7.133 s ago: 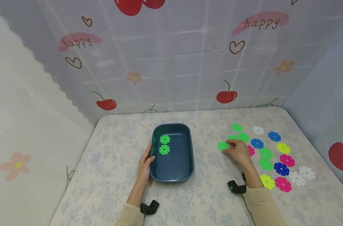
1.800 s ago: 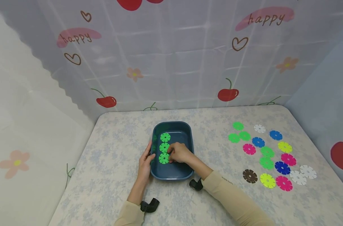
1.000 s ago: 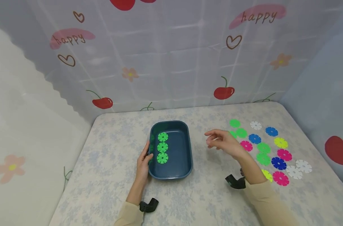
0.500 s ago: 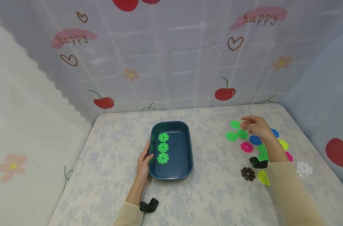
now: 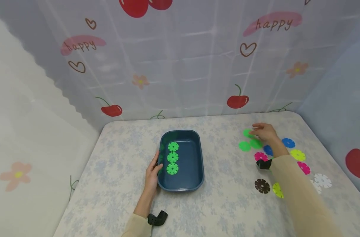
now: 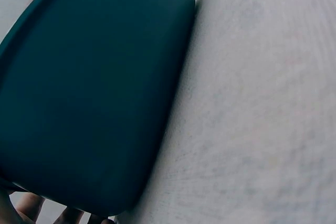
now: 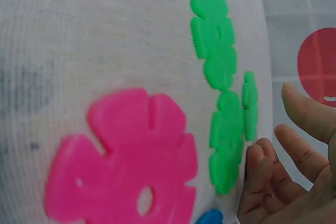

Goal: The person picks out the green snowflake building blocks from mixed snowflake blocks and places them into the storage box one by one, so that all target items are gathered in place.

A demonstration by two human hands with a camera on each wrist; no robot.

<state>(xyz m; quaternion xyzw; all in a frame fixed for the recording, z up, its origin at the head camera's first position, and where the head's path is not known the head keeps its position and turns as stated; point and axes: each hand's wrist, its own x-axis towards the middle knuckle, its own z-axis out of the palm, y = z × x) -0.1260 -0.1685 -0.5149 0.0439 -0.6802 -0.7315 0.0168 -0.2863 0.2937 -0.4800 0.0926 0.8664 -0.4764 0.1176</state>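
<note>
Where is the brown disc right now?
In the head view, the brown disc lies on the table, right of the blue tray, with a partly hidden yellow disc just to its right.

Tablecloth (image 5: 221, 200): your head view shows it bright, under soft, even light.
Curtain (image 5: 186, 75): pale sheen streaks its creases; grey shade falls toward your left.
Blue tray (image 6: 105, 93): dim, nearly textureless in your left wrist view, shadow along its base.
Pink notched disc (image 7: 142, 156): softly blurred in your duller right wrist view.

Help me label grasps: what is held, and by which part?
The left hand holds the blue tray by its left rim. Whether the right hand holds the farthest green disc cannot be told.
</note>
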